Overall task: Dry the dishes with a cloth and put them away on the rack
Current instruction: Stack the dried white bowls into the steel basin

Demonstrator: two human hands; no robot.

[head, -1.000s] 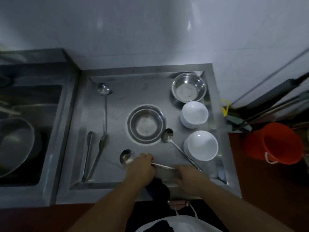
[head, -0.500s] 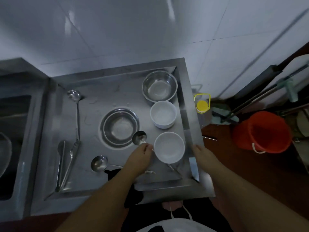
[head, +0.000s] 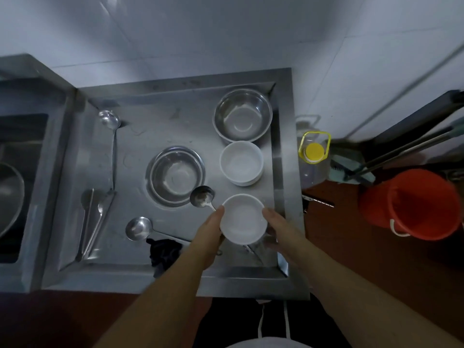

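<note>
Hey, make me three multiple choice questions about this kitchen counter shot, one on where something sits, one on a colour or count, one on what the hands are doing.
1. Where is the dark cloth?
A. in the bucket
B. on the tray's near edge, by the left forearm
C. inside a steel bowl

2. What colour is the bucket on the floor?
A. blue
B. white
C. orange-red

3. What are the hands doing?
A. both hold the near white bowl
B. both rest on the tray
C. one holds a ladle

Answers: 1 B, the cloth lies at the tray's front. 2 C, its wall and inside are orange-red. 3 A, the left hand and right hand flank the bowl's rim.
</note>
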